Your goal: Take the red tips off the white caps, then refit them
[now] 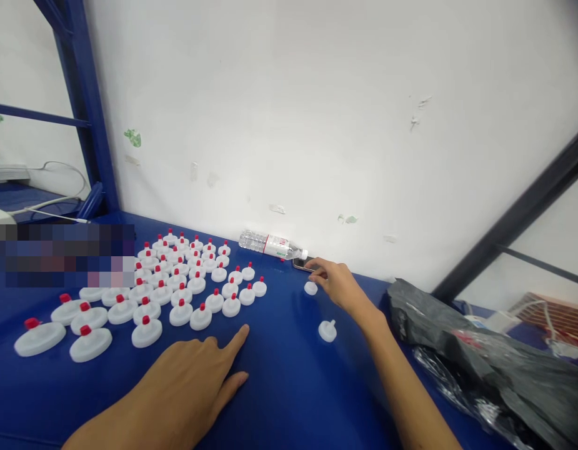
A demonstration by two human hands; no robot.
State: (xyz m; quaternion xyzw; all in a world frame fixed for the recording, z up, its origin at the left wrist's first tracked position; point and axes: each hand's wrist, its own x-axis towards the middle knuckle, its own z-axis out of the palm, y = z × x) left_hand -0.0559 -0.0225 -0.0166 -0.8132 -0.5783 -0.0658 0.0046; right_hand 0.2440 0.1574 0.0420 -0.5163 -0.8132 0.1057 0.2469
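My right hand (338, 282) reaches to the back of the blue table, its thumb and fingertips pinched at the top of a white round nozzle cap (310, 289). The fingers hide the top of that cap. Closer to me, a second white cap (327, 331) lies tilted, its bare spout showing and no red tip on it. My left hand (190, 381) rests palm down near the table's front, with index finger and thumb stretched apart and nothing held. Beyond it stand several rows of white caps with red tips (147, 331).
A clear plastic bottle (272, 245) lies against the white wall, with a phone (302, 264) by its cap and a small red tip (282, 260) nearby. Grey plastic bags (476, 350) lie along the right. Blue metal posts (89, 94) rise at left.
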